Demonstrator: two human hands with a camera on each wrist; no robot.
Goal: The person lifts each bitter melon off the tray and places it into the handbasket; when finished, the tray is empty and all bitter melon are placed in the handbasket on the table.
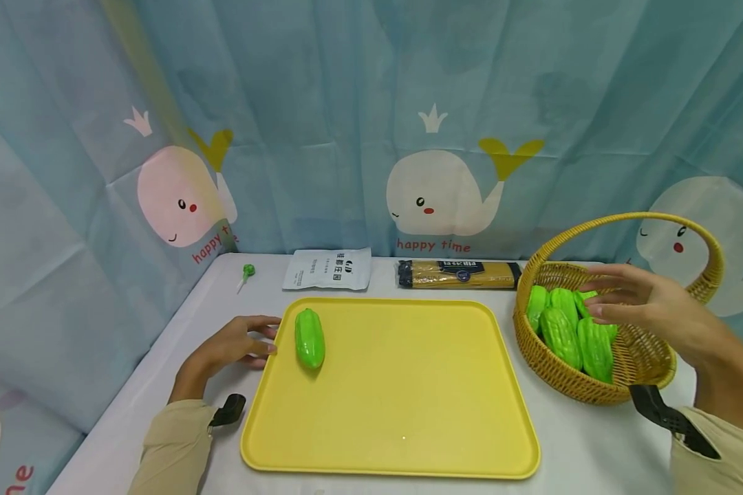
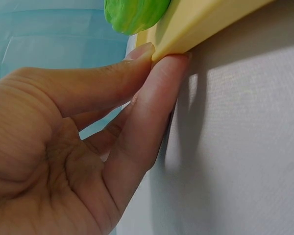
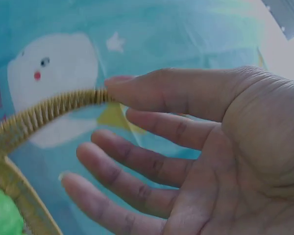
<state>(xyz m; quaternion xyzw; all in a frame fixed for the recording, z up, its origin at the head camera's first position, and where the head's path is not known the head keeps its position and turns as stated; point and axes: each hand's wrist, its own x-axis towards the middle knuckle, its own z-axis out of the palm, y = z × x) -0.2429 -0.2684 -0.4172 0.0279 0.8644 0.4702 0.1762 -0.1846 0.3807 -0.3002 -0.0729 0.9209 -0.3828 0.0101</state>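
My left hand point(image 1: 240, 344) pinches the left rim of a yellow tray point(image 1: 408, 385). In the left wrist view the thumb and a finger meet on the tray's edge. One green toy bitter melon point(image 1: 309, 338) lies upright lengthwise near the tray's upper left corner. Over the wicker basket point(image 1: 569, 381) at the right hovers my right hand point(image 1: 662, 309), fingers spread and slightly bent, holding nothing. Several more green bitter melons point(image 1: 560, 337) lie inside the basket, partly hidden by the hand. The right wrist view shows the empty palm point(image 3: 210, 181) beside the basket's handle point(image 3: 49, 110).
Behind the tray lie a white packet point(image 1: 328, 269) and a pack of noodles point(image 1: 461, 274). A green lollipop point(image 1: 248, 272) is at the far left of the white table. A blue whale-print curtain point(image 1: 322, 124) closes off the back. The basket's tall handle point(image 1: 625, 216) arches above it.
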